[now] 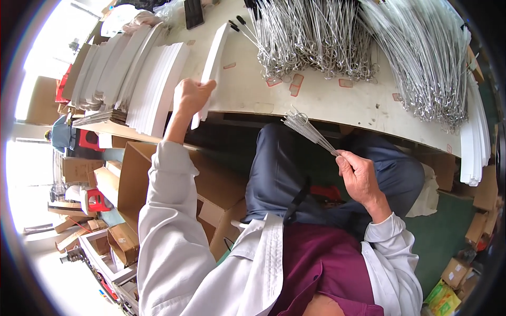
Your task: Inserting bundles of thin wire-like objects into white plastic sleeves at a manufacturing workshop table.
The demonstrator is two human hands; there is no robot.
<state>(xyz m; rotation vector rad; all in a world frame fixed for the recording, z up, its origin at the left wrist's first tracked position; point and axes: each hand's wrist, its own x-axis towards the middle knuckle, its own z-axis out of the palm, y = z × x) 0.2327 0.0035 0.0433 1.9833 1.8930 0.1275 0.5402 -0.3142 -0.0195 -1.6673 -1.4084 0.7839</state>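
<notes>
My left hand (195, 97) is closed around the lower part of a long, narrow white box (214, 55), which slants over the table's near edge. In my right hand (359, 176), above my lap, several thin wire brushes (307, 129) are pinched by their stems. Their bristly ends fan out toward the table. A large heap of metal wire pieces with looped ends (311, 39) lies across the far middle of the table. To its right is a second heap of pale, thin brushes (421, 58). Two black-tipped pieces (241, 20) stick out beside the white box.
Stacked white boxes (158, 84) fill the left part of the table (247, 95). More white strips (474, 137) hang at its right edge. A dark phone-like object (194, 13) lies at the back. An open cardboard box (221, 195) stands left of my legs. Farther left, a person (63, 132) sits.
</notes>
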